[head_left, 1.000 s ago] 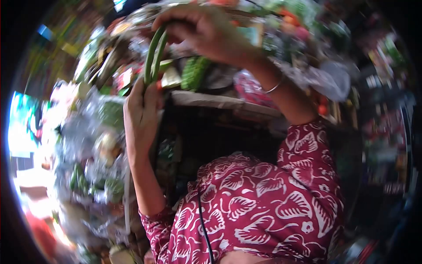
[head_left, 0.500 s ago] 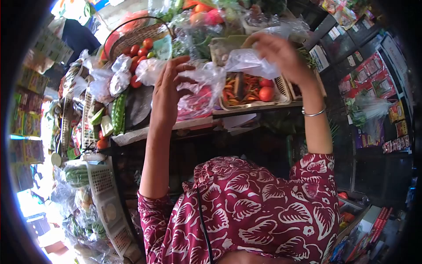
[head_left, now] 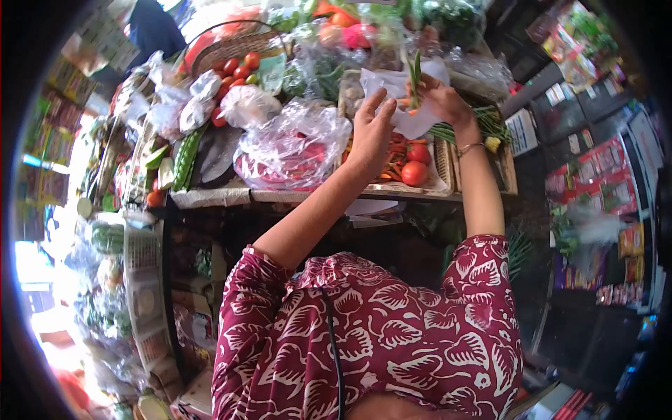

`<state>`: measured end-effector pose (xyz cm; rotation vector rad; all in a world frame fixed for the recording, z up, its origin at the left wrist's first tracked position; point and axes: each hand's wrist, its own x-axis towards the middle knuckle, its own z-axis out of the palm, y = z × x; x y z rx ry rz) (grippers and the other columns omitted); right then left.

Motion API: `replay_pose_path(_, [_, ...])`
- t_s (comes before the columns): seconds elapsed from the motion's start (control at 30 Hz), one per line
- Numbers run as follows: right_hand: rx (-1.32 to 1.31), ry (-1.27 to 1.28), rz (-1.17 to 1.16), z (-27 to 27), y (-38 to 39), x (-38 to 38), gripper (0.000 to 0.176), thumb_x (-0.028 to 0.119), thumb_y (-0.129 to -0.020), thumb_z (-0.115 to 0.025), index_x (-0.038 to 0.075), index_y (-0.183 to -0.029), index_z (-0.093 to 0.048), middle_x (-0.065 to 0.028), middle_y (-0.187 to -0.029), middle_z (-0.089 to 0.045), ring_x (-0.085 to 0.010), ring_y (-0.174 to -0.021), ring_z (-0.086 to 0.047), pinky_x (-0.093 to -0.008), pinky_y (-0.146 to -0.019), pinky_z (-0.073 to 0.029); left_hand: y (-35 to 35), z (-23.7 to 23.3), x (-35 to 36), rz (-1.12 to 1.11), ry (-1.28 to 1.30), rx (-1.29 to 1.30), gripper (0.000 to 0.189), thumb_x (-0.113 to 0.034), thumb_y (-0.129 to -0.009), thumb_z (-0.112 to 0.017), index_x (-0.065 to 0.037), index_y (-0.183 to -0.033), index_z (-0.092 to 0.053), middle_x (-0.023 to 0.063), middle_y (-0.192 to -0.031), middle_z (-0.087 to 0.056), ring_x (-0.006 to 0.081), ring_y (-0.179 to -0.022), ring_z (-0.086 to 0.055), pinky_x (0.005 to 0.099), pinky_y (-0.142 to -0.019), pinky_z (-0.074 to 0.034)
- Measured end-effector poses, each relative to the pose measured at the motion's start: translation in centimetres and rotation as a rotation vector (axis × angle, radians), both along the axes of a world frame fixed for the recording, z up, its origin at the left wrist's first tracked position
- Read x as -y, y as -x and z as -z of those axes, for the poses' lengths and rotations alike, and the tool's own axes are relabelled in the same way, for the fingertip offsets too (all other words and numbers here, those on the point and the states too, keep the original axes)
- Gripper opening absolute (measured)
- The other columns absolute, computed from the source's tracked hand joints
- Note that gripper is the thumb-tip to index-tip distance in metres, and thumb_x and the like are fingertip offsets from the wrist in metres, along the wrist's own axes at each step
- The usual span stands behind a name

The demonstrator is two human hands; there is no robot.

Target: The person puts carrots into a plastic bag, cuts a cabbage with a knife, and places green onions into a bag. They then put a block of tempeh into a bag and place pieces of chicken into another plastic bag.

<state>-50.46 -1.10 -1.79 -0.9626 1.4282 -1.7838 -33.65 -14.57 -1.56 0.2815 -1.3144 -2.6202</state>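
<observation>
My left hand point(head_left: 371, 136) is at the left side of a thin white sheet point(head_left: 416, 126), thumb and forefinger upright, the other fingers hidden around its edge. On the sheet's other side, my right hand point(head_left: 446, 103) pinches a long slender green vegetable point(head_left: 415, 73) that points upward, with small orange pieces beside it. Both hands are above a basket point(head_left: 446, 164) of red and orange chillies point(head_left: 397, 155) and tomatoes point(head_left: 415, 173). Left of my left forearm lies a clear plastic bag point(head_left: 294, 150) with reddish contents.
A wicker basket point(head_left: 204, 56) stands at the back left near red tomatoes point(head_left: 241, 72). Long green beans point(head_left: 490, 122) lie in a crate on the right. Green pods point(head_left: 187, 161) rest near the counter's front edge point(head_left: 210, 198). Packets hang on the right wall.
My left hand has moved right to the white sheet, leaving the bag of reddish contents in view. My right hand now holds a green vegetable beside the sheet.
</observation>
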Motion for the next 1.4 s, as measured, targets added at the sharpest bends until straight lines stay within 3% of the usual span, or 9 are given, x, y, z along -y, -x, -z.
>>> replay_pose_path(0.1, [-0.198, -0.521, -0.080, 3.5, 2.7, 0.3, 0.036, 0.003, -0.079, -0.048, 0.001, -0.115, -0.051, -0.0024, -0.096, -0.056, -0.0117, -0.082, -0.050, -0.0256, -0.073, -0.039, 0.0, 2.3, 1.3, -0.121, -0.081, -0.163, 0.043, -0.011, -0.086, -0.050, 0.000, -0.126, -0.040, 0.0110, -0.117, -0.047, 0.0159, -0.091, -0.053, 0.0278, -0.077, -0.046])
replay_pose_path(0.13, [-0.424, -0.601, -0.171, 4.4, 3.4, 0.4, 0.037, 0.002, -0.078, -0.047, 0.000, -0.114, -0.051, -0.0026, -0.096, -0.057, -0.0108, -0.080, -0.051, -0.0255, -0.069, -0.040, -0.3, 2.3, 1.7, -0.115, 0.159, -0.062, 0.043, -0.014, -0.087, -0.050, -0.008, -0.129, -0.040, 0.0097, -0.109, -0.052, 0.0106, -0.074, -0.051, 0.0234, -0.062, -0.045])
replay_pose_path(0.27, [-0.720, -1.123, 0.055, 1.9, 1.7, 2.5, 0.030, 0.009, -0.081, -0.053, 0.002, -0.110, -0.057, -0.0166, -0.099, -0.059, -0.0197, -0.093, -0.055, -0.0326, -0.080, -0.044, -1.0, 2.5, 2.0, -0.125, 0.548, -0.256, 0.043, -0.006, -0.083, -0.050, -0.005, -0.126, -0.043, 0.0091, -0.110, -0.050, 0.0139, -0.085, -0.051, 0.0270, -0.075, -0.044])
replay_pose_path(0.33, [-1.162, -0.861, 0.184, 1.7, 2.0, 1.7, 0.033, 0.018, -0.082, -0.053, -0.001, -0.109, -0.056, -0.0204, -0.095, -0.061, -0.0329, -0.090, -0.057, -0.0370, -0.081, -0.043, -3.8, 1.2, 4.3, -0.073, 0.677, -0.237, 0.048, -0.011, -0.081, -0.055, -0.009, -0.127, -0.043, 0.0158, -0.122, -0.043, 0.0206, -0.092, -0.054, 0.0309, -0.078, -0.044])
replay_pose_path(0.4, [-1.036, -0.976, 0.216, -3.2, 0.5, 2.2, 0.026, 0.012, -0.081, -0.054, -0.001, -0.103, -0.059, -0.0144, -0.088, -0.063, -0.0246, -0.078, -0.060, -0.0313, -0.071, -0.046, -6.1, 1.6, 6.4, -0.118, 0.921, -0.230, 0.049, -0.014, -0.080, -0.057, -0.009, -0.126, -0.044, 0.0177, -0.130, -0.036, 0.0228, -0.102, -0.053, 0.0320, -0.083, -0.044])
replay_pose_path(0.53, [-1.030, -0.318, 0.582, -10.6, -8.3, 6.1, 0.017, 0.010, -0.089, -0.049, 0.000, -0.099, -0.057, -0.0031, -0.081, -0.058, -0.0075, -0.068, -0.051, -0.0201, -0.063, -0.041, -16.6, 1.2, 14.2, -0.202, 0.915, -0.207, 0.045, -0.016, -0.082, -0.057, -0.009, -0.125, -0.045, 0.0170, -0.128, -0.040, 0.0230, -0.106, -0.053, 0.0317, -0.087, -0.042])
replay_pose_path(0.67, [-0.579, -0.059, 0.116, -10.4, -16.7, 11.8, 0.012, 0.009, -0.086, -0.051, 0.002, -0.094, -0.056, 0.0026, -0.068, -0.042, -0.0049, -0.055, -0.034, -0.0163, -0.051, -0.029, -29.0, 2.4, 18.7, -0.458, 0.489, 0.125, 0.034, -0.017, -0.087, -0.052, -0.005, -0.119, -0.051, 0.0095, -0.107, -0.058, 0.0174, -0.100, -0.054, 0.0304, -0.089, -0.041])
replay_pose_path(0.93, [-0.254, -0.245, -0.735, -5.1, -37.3, 31.6, 0.010, -0.001, -0.083, -0.053, -0.002, -0.091, -0.058, -0.0025, -0.079, -0.054, -0.0066, -0.065, -0.050, -0.0176, -0.060, -0.040, -51.6, 6.9, 17.5, -1.653, 0.065, 0.506, 0.023, -0.013, -0.086, -0.052, -0.008, -0.108, -0.056, 0.0013, -0.104, -0.059, 0.0079, -0.090, -0.053, 0.0225, -0.078, -0.041])
replay_pose_path(1.4, [-0.299, 0.178, -1.527, -3.5, -80.1, 56.0, 0.019, 0.014, -0.085, -0.054, -0.002, -0.094, -0.058, -0.0055, -0.078, -0.060, -0.0099, -0.064, -0.054, -0.0239, -0.061, -0.045, -61.8, 4.8, 18.9, -1.893, 0.190, 0.394, 0.020, -0.005, -0.086, -0.049, 0.000, -0.104, -0.055, 0.0049, -0.096, -0.059, 0.0093, -0.090, -0.055, 0.0245, -0.084, -0.043])
